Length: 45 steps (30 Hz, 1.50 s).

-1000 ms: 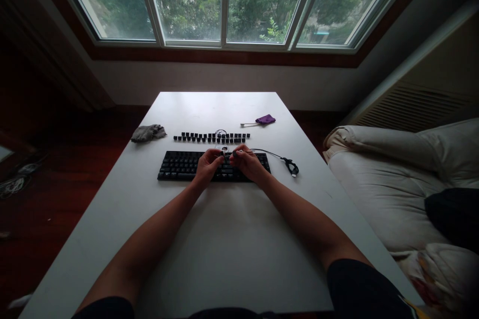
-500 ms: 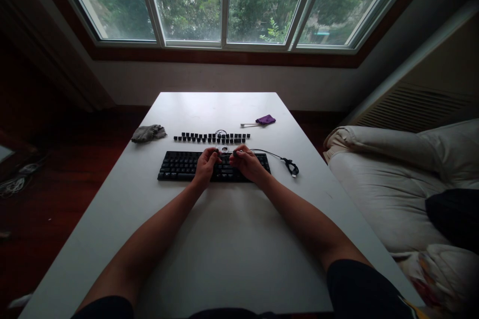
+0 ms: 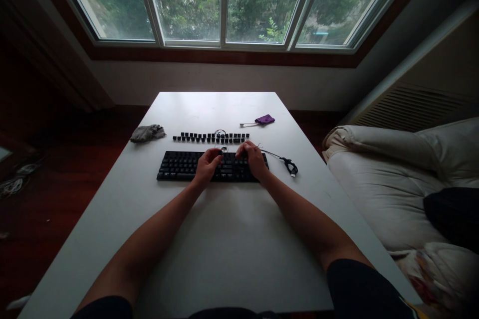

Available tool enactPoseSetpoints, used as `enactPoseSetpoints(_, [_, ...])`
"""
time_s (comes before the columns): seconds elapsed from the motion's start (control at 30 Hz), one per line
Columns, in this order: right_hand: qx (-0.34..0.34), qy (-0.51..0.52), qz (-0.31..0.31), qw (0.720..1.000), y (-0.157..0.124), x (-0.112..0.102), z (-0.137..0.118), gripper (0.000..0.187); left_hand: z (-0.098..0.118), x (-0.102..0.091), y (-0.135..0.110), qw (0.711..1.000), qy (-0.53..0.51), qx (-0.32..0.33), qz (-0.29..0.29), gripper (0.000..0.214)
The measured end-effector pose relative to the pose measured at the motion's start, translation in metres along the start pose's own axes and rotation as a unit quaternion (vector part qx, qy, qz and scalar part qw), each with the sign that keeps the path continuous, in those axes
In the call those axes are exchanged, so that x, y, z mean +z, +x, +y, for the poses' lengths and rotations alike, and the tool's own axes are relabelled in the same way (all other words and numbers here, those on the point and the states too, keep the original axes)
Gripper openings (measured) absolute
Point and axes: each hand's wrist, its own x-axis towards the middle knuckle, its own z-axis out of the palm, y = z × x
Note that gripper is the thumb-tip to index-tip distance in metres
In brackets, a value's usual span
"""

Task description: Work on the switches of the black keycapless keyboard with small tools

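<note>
My left hand (image 3: 208, 163) is over the middle of a black keyboard (image 3: 177, 165), thumb and forefinger pinched on a small dark piece that looks like a keycap (image 3: 220, 152). To its right, my right hand (image 3: 252, 156) is closed above the keyboard's right part. Thin wire ends of a wire keycap puller (image 3: 259, 146) stick out past its fingers; the rest of the tool is hidden. Behind the keyboard, several loose black keycaps (image 3: 204, 137) lie in two rows. A small ring-like object (image 3: 224, 149) is just behind the keyboard's back edge, between my hands.
The keyboard's cable (image 3: 290, 165) lies bundled on the right of the white table (image 3: 232, 239). A grey cloth (image 3: 147, 133) rests at the left edge. Farther back are a purple pouch (image 3: 265, 119) and a thin brush-like stick (image 3: 247, 124). A pale sofa (image 3: 366, 184) stands to the right.
My right hand has moved a little right, away from my left hand, and turned; the wire ends now point to the right. The left hand stays nearly in place, still pinching.
</note>
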Motion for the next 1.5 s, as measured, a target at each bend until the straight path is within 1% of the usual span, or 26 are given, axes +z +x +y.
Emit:
enactPoseSetpoints(0.1, [-0.034,-0.117,-0.026,0.992,-0.004,-0.001,-0.001,0.028,0.001,-0.001,0.0,1.0,0.005,-0.011,-0.015,0.034])
enactPoseSetpoints(0.2, [-0.078,-0.215,-0.058,0.972,-0.01,0.0,0.0,0.02,0.002,-0.003,0.001,0.999,0.011,-0.02,-0.041,0.035])
enactPoseSetpoints(0.33, [-0.12,-0.282,-0.086,0.948,-0.012,0.001,0.005,0.024,0.003,-0.005,0.002,0.997,0.022,-0.025,-0.063,0.034])
enactPoseSetpoints(0.53, [-0.139,-0.308,-0.111,0.935,-0.01,-0.001,0.012,0.029,0.005,-0.005,0.003,0.994,0.046,-0.037,-0.094,0.039])
enactPoseSetpoints(0.63, [-0.145,-0.332,-0.116,0.925,-0.011,-0.003,0.013,0.027,0.006,-0.004,0.002,0.994,0.048,-0.039,-0.096,0.042])
enactPoseSetpoints(0.73, [-0.149,-0.344,-0.106,0.921,-0.012,-0.003,0.014,0.027,0.008,-0.003,0.002,0.995,0.038,-0.038,-0.089,0.046])
enactPoseSetpoints(0.93, [-0.156,-0.363,-0.084,0.915,-0.011,-0.002,0.016,0.026,0.006,-0.003,0.002,0.995,0.019,-0.04,-0.093,0.035])
enactPoseSetpoints(1.07, [-0.158,-0.377,-0.08,0.909,-0.012,-0.001,0.017,0.026,0.003,-0.005,0.002,0.995,0.015,-0.044,-0.091,0.036])
enactPoseSetpoints(1.27, [-0.168,-0.389,-0.082,0.902,-0.014,0.0,0.016,0.029,0.003,-0.005,0.001,0.994,0.036,-0.037,-0.094,0.036])
enactPoseSetpoints(1.5, [-0.17,-0.385,-0.09,0.903,-0.014,-0.001,0.017,0.028,0.004,-0.005,0.002,0.993,0.048,-0.027,-0.104,0.037])
